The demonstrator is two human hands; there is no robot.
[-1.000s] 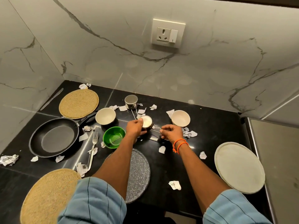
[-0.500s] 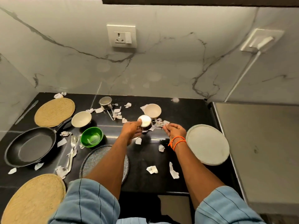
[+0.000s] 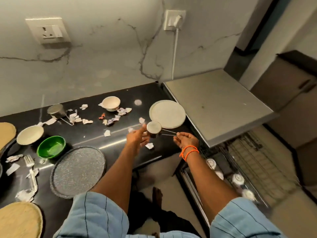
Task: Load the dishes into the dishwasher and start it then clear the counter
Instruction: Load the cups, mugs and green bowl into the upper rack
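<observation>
A small steel measuring cup (image 3: 153,128) with a wire handle hangs above the black counter's (image 3: 120,143) right end, next to a white plate (image 3: 167,114). My right hand (image 3: 186,140) pinches the end of the handle. My left hand (image 3: 137,138) is just left of the cup with its fingers spread, at most brushing its side. The open dishwasher's lower rack (image 3: 248,162) shows at the lower right, under its steel top (image 3: 214,103). Also on the counter are two cream bowls (image 3: 111,103) (image 3: 30,134), a green bowl (image 3: 51,148), a grey speckled plate (image 3: 78,170), a second steel cup (image 3: 55,110) and a fork (image 3: 30,169).
Torn paper scraps (image 3: 78,117) litter the counter. Woven mats (image 3: 20,220) lie at the left edge. A plugged-in white cable (image 3: 175,54) runs down the marble wall. A brown cabinet (image 3: 288,86) stands at the far right. My bare foot (image 3: 157,194) is on the floor below.
The view swung right, bringing the open dishwasher into sight. The steel cup has travelled right toward the white plate, and my left hand has loosened from it while the right keeps the handle.
</observation>
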